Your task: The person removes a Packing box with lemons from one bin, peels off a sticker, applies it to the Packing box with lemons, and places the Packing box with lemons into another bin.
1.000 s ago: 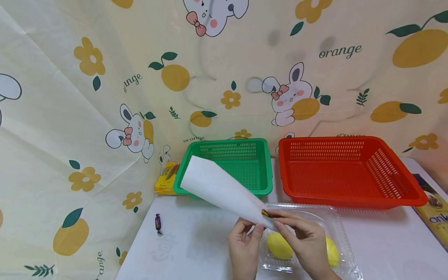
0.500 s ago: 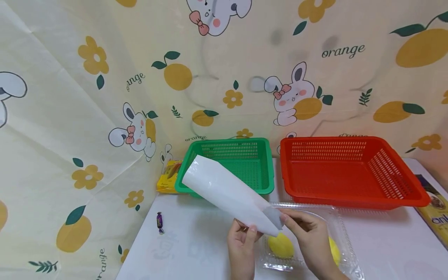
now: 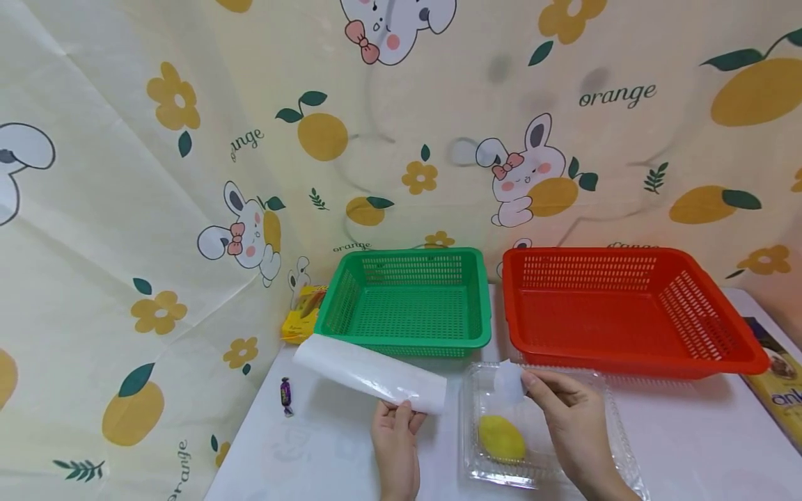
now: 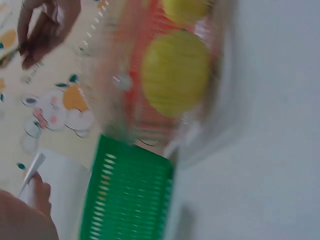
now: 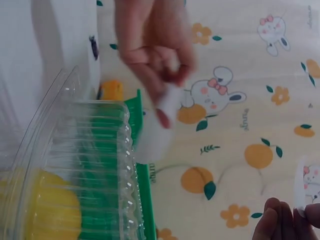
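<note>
left hand (image 3: 396,437) is gripping the white roll (image 3: 372,374), near the front of the green basket (image 3: 407,341). right hand (image 3: 569,410) is pinching a white scrap (image 3: 509,383) over the clear box (image 3: 501,475).

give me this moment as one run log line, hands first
left hand: holds white sheet | right hand: pinches small white piece | clear container: yellow fruit inside | wrapped candy: on table
</note>
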`<state>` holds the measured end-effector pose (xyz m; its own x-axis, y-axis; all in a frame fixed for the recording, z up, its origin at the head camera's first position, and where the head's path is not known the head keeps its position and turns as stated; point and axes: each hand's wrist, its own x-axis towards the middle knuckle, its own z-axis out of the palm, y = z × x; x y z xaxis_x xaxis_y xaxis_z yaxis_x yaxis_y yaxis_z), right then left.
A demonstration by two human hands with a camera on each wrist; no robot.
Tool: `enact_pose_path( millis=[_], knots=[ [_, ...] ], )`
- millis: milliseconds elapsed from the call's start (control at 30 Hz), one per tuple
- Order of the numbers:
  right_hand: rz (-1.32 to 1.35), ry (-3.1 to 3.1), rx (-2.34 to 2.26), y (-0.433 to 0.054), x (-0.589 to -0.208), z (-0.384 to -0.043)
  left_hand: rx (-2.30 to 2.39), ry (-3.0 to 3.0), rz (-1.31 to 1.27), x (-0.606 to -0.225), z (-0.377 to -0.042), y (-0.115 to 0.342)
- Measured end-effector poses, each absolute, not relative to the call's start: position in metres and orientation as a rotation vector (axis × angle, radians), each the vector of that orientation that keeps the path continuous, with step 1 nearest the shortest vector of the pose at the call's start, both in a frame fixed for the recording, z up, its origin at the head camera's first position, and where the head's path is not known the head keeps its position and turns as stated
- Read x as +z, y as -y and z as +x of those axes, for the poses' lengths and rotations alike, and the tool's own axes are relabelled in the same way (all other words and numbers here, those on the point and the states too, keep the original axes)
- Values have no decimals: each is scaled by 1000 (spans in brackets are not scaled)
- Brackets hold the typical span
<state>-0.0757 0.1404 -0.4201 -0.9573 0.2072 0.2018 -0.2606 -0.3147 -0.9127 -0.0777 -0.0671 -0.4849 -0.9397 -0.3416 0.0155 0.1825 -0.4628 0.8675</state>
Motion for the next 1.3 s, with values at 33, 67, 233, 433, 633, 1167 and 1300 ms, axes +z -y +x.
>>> enact_pose_path(
  millis=[33, 67, 233, 433, 633, 1167, 1300],
  knots=[
    [70, 1623, 2342, -141, -420, -76, -2457, 1403, 250, -490, -80, 69],
    [70, 1617, 2345, -141, -420, -76, -2474, 1389, 262, -494, -83, 70],
    [84, 1623, 2338, -141, -421, -76, -2571, 1330, 324, -515, -95, 69],
    [92, 1624, 2344, -141, -423, -77, -2584, 1357, 432, -530, -97, 67],
    [34, 1642, 2318, -143, -422, -79, -2566, 1414, 517, -539, -97, 70],
    [-35, 1710, 2232, -144, -421, -81, -3145, 1103, 553, -511, -72, 94],
    [-58, 1783, 2169, -145, -420, -81, -3237, 970, 557, -500, -65, 96]
  ],
)
